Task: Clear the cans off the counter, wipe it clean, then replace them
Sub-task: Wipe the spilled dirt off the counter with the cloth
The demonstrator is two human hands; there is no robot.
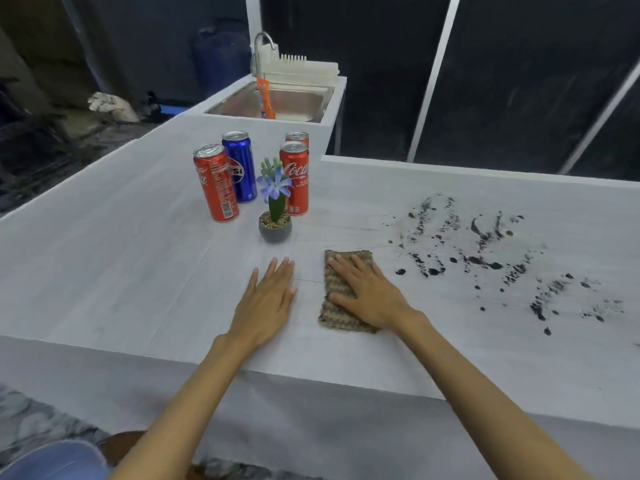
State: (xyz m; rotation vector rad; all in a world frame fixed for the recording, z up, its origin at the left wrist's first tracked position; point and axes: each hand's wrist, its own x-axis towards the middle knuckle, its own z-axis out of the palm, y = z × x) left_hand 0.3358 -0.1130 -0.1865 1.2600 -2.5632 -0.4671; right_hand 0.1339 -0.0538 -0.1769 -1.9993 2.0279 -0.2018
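Several cans stand grouped on the white counter (121, 258): a red cola can (216, 183) at the left, a blue Pepsi can (239, 166) behind it, a red cola can (294, 178) to the right, and another red can (297, 137) half hidden behind that one. A brown woven cloth (337, 299) lies flat near the front edge. My right hand (367, 292) rests flat on the cloth, fingers spread. My left hand (266, 299) lies flat on the bare counter just left of the cloth, holding nothing. Dark crumbs of dirt (485, 258) are scattered over the counter to the right.
A small grey pot with a green plant and blue flower (275, 216) stands in front of the cans. A steel sink (277, 102) with a tap, an orange brush and a white dish rack sits at the back. Dark panels lie beyond the counter's far edge.
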